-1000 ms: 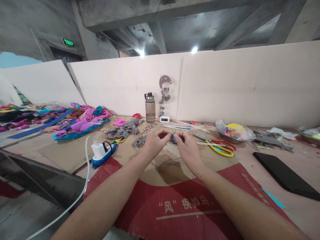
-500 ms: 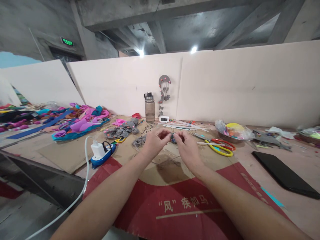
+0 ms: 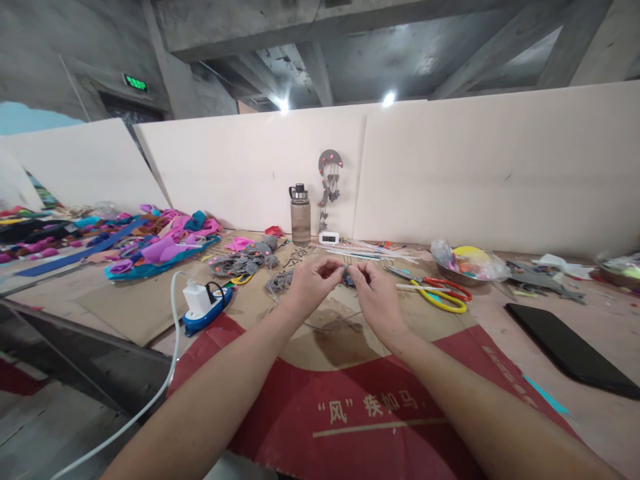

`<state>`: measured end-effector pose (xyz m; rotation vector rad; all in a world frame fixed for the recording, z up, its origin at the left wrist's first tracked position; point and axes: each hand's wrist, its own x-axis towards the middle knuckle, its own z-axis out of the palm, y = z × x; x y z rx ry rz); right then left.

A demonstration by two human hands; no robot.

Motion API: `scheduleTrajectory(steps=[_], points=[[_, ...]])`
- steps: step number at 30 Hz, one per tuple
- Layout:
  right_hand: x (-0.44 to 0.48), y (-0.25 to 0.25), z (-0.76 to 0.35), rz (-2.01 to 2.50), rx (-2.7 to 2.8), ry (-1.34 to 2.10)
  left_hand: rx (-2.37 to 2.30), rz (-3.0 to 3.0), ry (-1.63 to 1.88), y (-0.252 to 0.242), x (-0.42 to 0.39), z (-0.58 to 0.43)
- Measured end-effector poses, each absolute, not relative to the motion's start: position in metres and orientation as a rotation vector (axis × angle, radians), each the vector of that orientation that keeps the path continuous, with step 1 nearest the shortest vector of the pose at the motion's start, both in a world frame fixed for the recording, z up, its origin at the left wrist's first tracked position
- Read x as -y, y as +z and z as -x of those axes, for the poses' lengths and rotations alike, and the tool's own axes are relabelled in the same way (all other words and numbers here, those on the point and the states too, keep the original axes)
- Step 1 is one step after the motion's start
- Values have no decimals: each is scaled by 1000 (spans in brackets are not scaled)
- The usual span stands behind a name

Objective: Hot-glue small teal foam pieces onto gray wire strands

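Both of my hands meet in the middle of the view above a sheet of brown and red cardboard [image 3: 370, 407]. My left hand [image 3: 313, 285] and my right hand [image 3: 375, 293] each pinch a small dark grey piece [image 3: 346, 272] held between their fingertips. A thin grey string [image 3: 336, 323] hangs from it and trails on the cardboard below the hands. A pile of grey felt pieces [image 3: 240, 263] lies to the left of the hands, and a small grey tangle [image 3: 279, 283] sits just beside my left hand.
Yellow and red scissors [image 3: 443, 295] lie right of the hands, with a metal bowl of coloured bits [image 3: 467, 263] behind. A black tablet [image 3: 565, 350] lies at the right. A white charger on a blue strip [image 3: 203, 303] sits left. A bottle [image 3: 301, 215] stands by the back board.
The hands have stayed together, with only slight shifts of the fingers. The string below them has been drawn a little flatter on the cardboard.
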<state>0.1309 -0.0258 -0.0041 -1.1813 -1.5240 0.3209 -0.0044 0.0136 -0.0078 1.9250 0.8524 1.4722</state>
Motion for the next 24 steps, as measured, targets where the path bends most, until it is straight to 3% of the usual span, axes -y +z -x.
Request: scheduleTrajectory(steps=[24], points=[[25,-3,-131,1223,1516,314,-834,-1658,1334,0,-12,5]])
